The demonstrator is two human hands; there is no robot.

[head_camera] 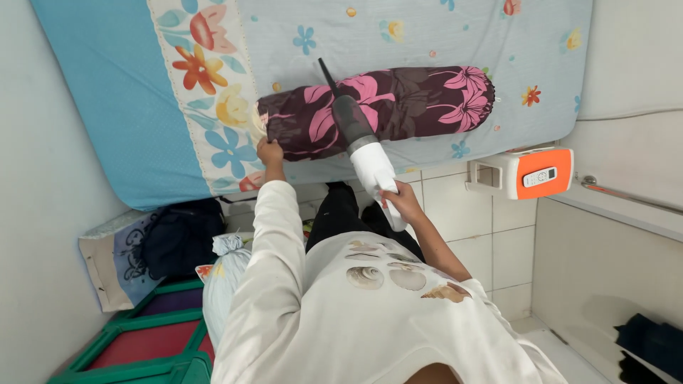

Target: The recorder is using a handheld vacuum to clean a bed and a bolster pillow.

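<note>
Head view, looking down the person's front. Bolster pillow: long, cylindrical, dark maroon cover with pink flowers; lies on the blue floral bedsheet, long axis running left to right across the picture, parallel to the near mattress edge. Left hand: at the bolster's left end, fingers curled against the cover's end; whether they pinch the fabric cannot be told. Handheld vacuum: white body, grey canister, thin black nozzle; crosses the bolster near its middle, at a steep angle to the pillow's axis, nozzle pointing away from the person. Right hand: closed round the vacuum's handle, just off the mattress edge. The left hand is the nearer to the bolster; the right reaches it only through the tool. Orange-and-white box: on the tiled wall to the right, well apart.
</note>
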